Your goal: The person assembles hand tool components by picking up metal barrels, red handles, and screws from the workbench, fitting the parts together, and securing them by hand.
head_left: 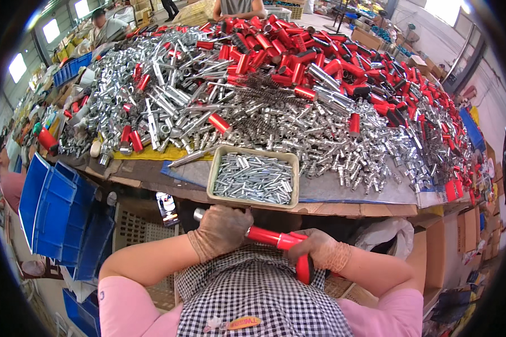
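Note:
A red pistol-grip tool (pixel 264 236) with a tubular body lies across my front, just beyond my checked apron (pixel 253 297). My left hand (pixel 224 229), in a dirty glove, is closed round its barrel; a silver end (pixel 199 214) pokes out on the left. Around the red handle end my right hand (pixel 319 249), gloved too, is closed, with the grip (pixel 304 269) hanging below it. Ahead of both hands, at the table edge, stands a cream tray (pixel 209 188) full of small silver pins (pixel 253 178).
A large heap of silver metal parts (pixel 331 149), dark springs (pixel 264 92) and red tubes and handles (pixel 287 48) covers the table. Blue bins (pixel 50 205) are stacked at left, beside a phone (pixel 167 209). Cardboard boxes (pixel 436 253) stand at right. Other people (pixel 239 8) are beyond the heap.

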### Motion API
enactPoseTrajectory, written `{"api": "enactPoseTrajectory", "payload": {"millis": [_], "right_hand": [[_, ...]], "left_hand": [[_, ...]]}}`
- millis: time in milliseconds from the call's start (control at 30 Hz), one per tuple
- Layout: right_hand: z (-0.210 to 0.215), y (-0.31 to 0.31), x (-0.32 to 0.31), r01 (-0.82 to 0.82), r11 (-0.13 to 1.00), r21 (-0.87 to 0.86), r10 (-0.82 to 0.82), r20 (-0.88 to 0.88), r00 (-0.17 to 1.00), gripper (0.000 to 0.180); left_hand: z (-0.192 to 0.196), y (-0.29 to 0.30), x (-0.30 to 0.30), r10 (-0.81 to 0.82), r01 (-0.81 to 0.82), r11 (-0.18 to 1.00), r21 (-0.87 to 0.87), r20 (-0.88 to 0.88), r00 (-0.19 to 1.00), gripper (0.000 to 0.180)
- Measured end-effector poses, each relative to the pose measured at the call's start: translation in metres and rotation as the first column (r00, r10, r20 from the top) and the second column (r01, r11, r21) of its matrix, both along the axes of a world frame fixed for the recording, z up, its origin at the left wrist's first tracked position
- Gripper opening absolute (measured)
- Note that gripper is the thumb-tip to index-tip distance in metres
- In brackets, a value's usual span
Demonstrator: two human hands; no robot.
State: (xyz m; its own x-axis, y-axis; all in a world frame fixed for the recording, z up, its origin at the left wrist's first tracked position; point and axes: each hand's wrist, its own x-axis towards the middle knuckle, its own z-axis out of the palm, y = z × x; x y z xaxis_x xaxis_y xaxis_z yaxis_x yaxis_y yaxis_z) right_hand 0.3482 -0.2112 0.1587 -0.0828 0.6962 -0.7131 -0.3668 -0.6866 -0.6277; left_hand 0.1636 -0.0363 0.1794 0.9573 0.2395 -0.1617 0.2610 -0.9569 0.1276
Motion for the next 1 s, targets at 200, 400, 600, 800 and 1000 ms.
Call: {"api": "enactPoseTrajectory", "payload": {"millis": [200,400,600,800,1000], "right_hand": [[0.031,0.014,-0.006,0.039,0.946,0.322,-0.028,-0.039,0.999,0.045],[0.046,0.024,-0.021,-0.551,0.71,0.439,-0.401,0.895,0.197,0.059],[0.028,0.056,-0.035,-0.873,0.45,0.186,-0.625,0.764,-0.16,0.056],[0.017,0.051,-0.051,-0.669,0.47,0.576,-0.328,0.817,0.474,0.087],[0.027,0.063,-0.039,-0.807,0.358,0.469,-0.296,0.877,0.379,0.087]], "left_hand": [[0.023,0.027,-0.004,-0.123,0.054,0.949,0.31,0.206,0.971,0.015],[0.004,0.05,0.0,0.798,0.065,0.574,-0.816,0.576,0.178,0.052],[0.03,0.034,0.017,0.911,0.682,-0.41,-0.606,-0.237,0.337,0.041],[0.057,0.023,0.01,0.83,0.669,-0.245,-0.702,0.206,0.519,0.03],[0.055,0.037,-0.005,0.432,0.499,-0.19,-0.845,0.385,0.815,0.014]]}}
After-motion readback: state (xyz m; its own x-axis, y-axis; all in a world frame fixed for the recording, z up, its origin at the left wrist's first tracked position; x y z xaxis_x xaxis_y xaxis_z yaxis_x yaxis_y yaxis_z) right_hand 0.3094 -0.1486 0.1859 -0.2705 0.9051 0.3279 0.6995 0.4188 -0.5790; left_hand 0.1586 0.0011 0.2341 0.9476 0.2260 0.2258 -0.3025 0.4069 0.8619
